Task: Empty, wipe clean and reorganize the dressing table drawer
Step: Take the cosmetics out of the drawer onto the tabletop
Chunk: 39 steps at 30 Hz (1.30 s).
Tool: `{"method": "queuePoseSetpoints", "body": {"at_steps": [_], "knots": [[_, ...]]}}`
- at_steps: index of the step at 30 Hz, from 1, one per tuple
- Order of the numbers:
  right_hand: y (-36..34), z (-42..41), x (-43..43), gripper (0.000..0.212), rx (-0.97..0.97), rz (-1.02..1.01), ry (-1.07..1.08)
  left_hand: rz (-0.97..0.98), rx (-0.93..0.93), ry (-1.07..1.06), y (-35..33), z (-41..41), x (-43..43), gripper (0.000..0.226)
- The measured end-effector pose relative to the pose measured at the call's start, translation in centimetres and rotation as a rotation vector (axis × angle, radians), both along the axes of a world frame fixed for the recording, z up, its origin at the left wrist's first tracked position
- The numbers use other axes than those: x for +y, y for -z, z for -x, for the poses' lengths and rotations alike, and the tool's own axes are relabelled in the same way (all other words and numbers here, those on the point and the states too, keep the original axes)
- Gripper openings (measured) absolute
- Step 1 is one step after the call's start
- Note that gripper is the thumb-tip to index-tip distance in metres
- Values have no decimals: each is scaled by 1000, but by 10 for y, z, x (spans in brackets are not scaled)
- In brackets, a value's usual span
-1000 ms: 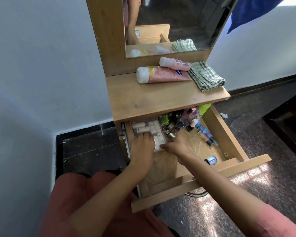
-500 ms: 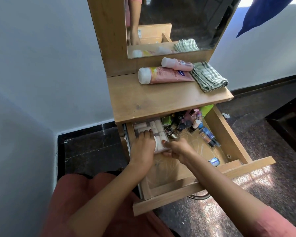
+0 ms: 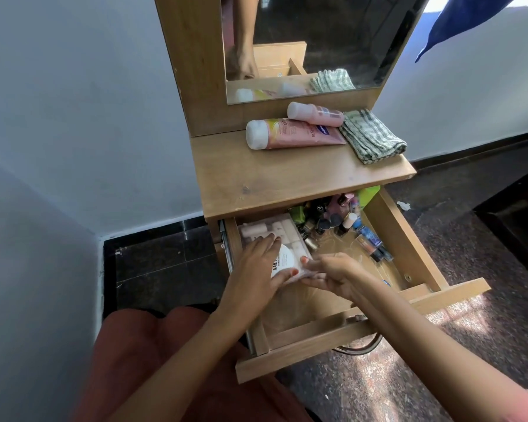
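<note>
The wooden drawer [image 3: 409, 248] of the dressing table is pulled open. At its left lies a clear packet [image 3: 282, 233] of pale pink tubes with a white round "NAIL" label. My left hand [image 3: 256, 269] grips the packet's near left edge, thumb on the label. My right hand [image 3: 329, 274] holds its near right corner with fingers under it. Several small nail polish bottles [image 3: 329, 219] crowd the drawer's back, and two glitter bottles [image 3: 372, 245] lie at the right.
On the table top [image 3: 256, 184] lie a large pink tube [image 3: 293, 134], a smaller pink bottle [image 3: 316, 114] and a folded green checked cloth [image 3: 372, 135], below the mirror [image 3: 317, 41]. A white wall stands at the left, dark speckled floor at the right.
Both hands have drawn back toward the drawer's front with the packet between them; its near end has lifted, showing the round white label. My view has drifted slightly.
</note>
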State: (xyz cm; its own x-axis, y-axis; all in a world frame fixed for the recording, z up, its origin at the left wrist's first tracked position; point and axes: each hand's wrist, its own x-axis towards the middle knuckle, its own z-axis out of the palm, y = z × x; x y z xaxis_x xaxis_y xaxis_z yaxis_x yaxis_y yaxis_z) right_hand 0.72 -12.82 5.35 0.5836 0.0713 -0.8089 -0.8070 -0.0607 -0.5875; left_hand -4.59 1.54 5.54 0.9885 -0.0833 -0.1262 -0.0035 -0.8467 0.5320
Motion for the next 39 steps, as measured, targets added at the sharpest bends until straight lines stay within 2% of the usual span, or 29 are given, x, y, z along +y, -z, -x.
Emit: {"method": "queuePoseSetpoints", "body": {"at_steps": [4,7,10,13,15,18,30,36,39], "knots": [[-10,10,-10,18,-23,-41,25,272,16,-151,-7,12,-3,55],[-20,17,-16,9,-25,-59,25,404,-6,-277,-12,20,-4,60],[-28,25,-23,8,-35,-70,37,504,-33,-399,-18,28,-4,63],[-35,32,-28,8,-49,-61,51,644,135,-474,-24,35,-4,66],[-40,36,-30,8,-52,-56,60,672,218,-480,-26,39,-3,61],[-46,40,-32,8,-65,-46,63,711,224,-471,-33,44,-3,51],[-82,40,-26,5,-312,-51,-25,853,48,-536,-69,45,7,33],[-88,21,-2,16,-480,-90,-73,926,41,-593,-81,24,28,37],[-85,6,21,23,-556,-90,-103,957,28,-635,-83,10,42,21]]}}
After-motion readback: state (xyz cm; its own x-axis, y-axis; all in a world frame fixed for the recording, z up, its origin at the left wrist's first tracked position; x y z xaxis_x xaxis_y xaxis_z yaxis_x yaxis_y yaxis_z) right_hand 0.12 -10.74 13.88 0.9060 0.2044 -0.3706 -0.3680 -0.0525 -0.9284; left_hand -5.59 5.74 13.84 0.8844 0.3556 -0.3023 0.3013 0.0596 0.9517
